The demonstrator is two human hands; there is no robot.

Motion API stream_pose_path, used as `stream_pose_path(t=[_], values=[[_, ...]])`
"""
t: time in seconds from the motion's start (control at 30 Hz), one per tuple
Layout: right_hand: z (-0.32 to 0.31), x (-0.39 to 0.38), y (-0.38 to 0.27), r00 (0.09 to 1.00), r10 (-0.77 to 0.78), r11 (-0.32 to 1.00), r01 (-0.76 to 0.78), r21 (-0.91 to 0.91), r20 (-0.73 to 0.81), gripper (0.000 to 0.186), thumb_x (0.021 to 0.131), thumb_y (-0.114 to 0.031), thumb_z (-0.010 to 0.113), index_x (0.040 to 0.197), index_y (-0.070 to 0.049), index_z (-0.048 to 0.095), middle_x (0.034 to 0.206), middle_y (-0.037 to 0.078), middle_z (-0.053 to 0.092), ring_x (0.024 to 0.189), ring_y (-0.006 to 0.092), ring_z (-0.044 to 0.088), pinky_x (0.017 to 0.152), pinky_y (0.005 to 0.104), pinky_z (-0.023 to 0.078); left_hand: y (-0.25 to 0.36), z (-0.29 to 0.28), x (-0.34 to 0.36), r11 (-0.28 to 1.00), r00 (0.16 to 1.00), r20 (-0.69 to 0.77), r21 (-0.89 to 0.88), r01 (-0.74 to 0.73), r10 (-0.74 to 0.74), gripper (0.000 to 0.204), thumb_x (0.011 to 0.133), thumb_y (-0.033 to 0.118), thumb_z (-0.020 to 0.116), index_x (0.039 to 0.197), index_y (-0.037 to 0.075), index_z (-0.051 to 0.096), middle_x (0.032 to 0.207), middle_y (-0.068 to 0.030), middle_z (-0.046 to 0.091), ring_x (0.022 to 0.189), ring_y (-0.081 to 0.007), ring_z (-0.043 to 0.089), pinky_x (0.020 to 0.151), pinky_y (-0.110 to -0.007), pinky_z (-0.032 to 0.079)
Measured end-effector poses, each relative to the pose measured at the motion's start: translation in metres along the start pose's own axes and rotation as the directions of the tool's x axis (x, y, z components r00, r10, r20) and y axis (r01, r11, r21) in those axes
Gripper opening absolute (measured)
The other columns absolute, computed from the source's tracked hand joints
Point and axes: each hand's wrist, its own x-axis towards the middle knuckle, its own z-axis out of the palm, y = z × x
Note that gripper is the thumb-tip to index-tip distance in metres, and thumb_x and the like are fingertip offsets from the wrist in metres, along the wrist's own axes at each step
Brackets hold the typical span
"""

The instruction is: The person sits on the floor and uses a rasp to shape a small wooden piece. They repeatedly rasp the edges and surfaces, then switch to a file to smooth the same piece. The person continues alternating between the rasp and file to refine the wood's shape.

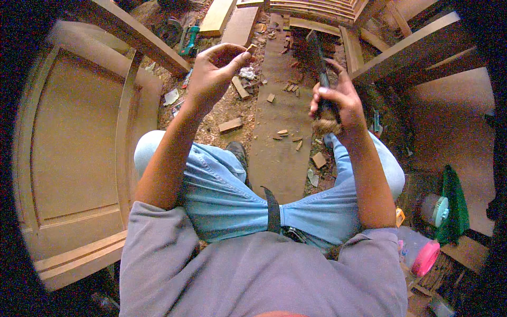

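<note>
My left hand point(219, 71) is raised ahead of my left knee, its thumb and fingertips pinching a small, thin, pale yellow sliver point(252, 47). Level with it on the other side, my right hand point(340, 98) is wrapped round a long dark tool point(318, 58). The tool slants upward and away from me, with a rounded brown end below the hand; its exact kind is unclear. Between my feet runs a brown plank point(280, 127), strewn with wood chips point(290, 87). The two hands are apart.
A panelled wooden door point(79, 137) leans at the left, wooden frames point(406, 47) at the right. Beyond my left hand lie a green power tool point(190, 39) and boards point(217, 18). A pink-lidded container point(425, 258) and green cloth point(453, 203) are at my right.
</note>
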Motion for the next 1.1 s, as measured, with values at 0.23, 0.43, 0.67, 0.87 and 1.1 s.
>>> stream_pose_path(t=[0.23,0.43,0.67,0.87,1.1], values=[[0.014,-0.017,0.012,0.968,0.230,0.961,-0.210,-0.183,0.097,0.057,0.092,-0.013,0.052,0.146,-0.017,0.033,0.064,0.004,0.049,0.045,0.0120,0.049,0.042,0.0247,0.043,-0.027,0.007,0.012,0.996,0.996,0.045,0.044,-0.081,0.079,0.024,0.086,0.016,0.068,0.103,-0.001,0.068,0.094,-0.0086,0.071,0.085,-0.0119,0.066,0.079,-0.025,0.051],[0.006,-0.001,0.020,0.966,0.258,0.940,-0.243,-0.239,0.033,0.050,0.096,-0.015,0.050,0.144,-0.019,0.037,0.064,0.001,0.048,0.045,0.0104,0.049,0.041,0.0236,0.043,-0.040,0.037,0.051,0.969,0.987,0.116,0.206,-0.135,0.113,0.020,0.082,0.016,0.072,0.099,0.006,0.072,0.094,-0.0075,0.071,0.082,-0.0134,0.067,0.071,-0.026,0.053],[-0.001,0.001,0.016,0.953,0.301,0.928,-0.298,-0.225,-0.020,0.051,0.096,-0.016,0.050,0.144,-0.018,0.036,0.064,0.001,0.048,0.044,0.0098,0.046,0.041,0.0237,0.042,-0.038,0.054,0.055,0.953,0.971,0.148,0.209,-0.218,0.190,0.019,0.079,0.011,0.072,0.098,0.009,0.073,0.089,-0.0089,0.071,0.079,-0.0167,0.067,0.067,-0.028,0.052],[0.008,-0.003,0.019,0.953,0.289,0.934,-0.302,-0.189,-0.095,0.046,0.096,-0.013,0.049,0.141,-0.016,0.041,0.064,0.002,0.048,0.046,0.0104,0.047,0.041,0.0244,0.043,-0.037,0.055,0.052,0.922,0.960,0.166,0.284,-0.265,0.225,0.017,0.077,0.006,0.071,0.094,0.005,0.073,0.080,-0.0111,0.069,0.074,-0.0172,0.066,0.064,-0.027,0.051],[0.018,0.014,0.052,0.964,0.108,0.979,-0.146,-0.146,-0.243,0.040,0.095,-0.012,0.051,0.135,-0.017,0.050,0.067,0.002,0.052,0.048,0.0104,0.047,0.042,0.0262,0.045,-0.044,0.071,0.058,0.703,0.856,0.219,0.495,-0.511,0.468,0.015,0.071,0.001,0.065,0.084,0.003,0.072,0.072,-0.0140,0.063,0.069,-0.0301,0.061,0.064,-0.037,0.050]])
